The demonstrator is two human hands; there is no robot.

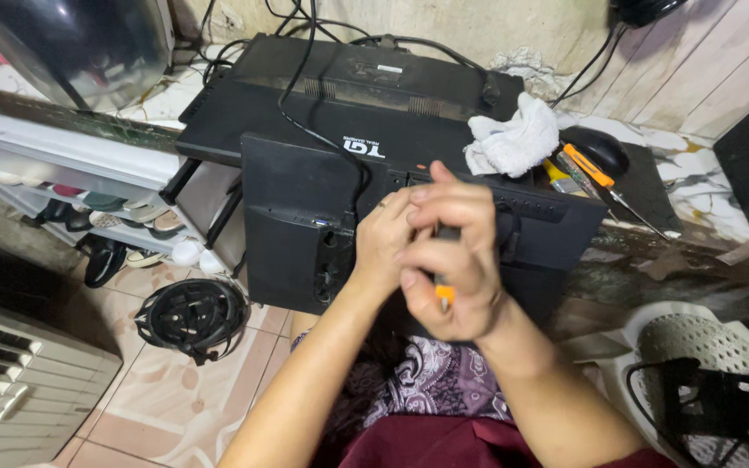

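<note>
A black monitor lies face down, half off the counter onto the person's lap. Against its back, the right hand is fisted round an orange-tipped screwdriver. The left hand presses beside it, fingers curled, perhaps steadying the shaft.

A black monitor, a white rag, an orange-handled screwdriver, paisley purple cloth.

A pale marble-patterned counter top with a worn dark front edge carries a large black plastic monitor lying face down, a black computer mouse, a dark flat pad and orange-handled screwdrivers. The tiled beige floor below bears a black bicycle helmet.
</note>
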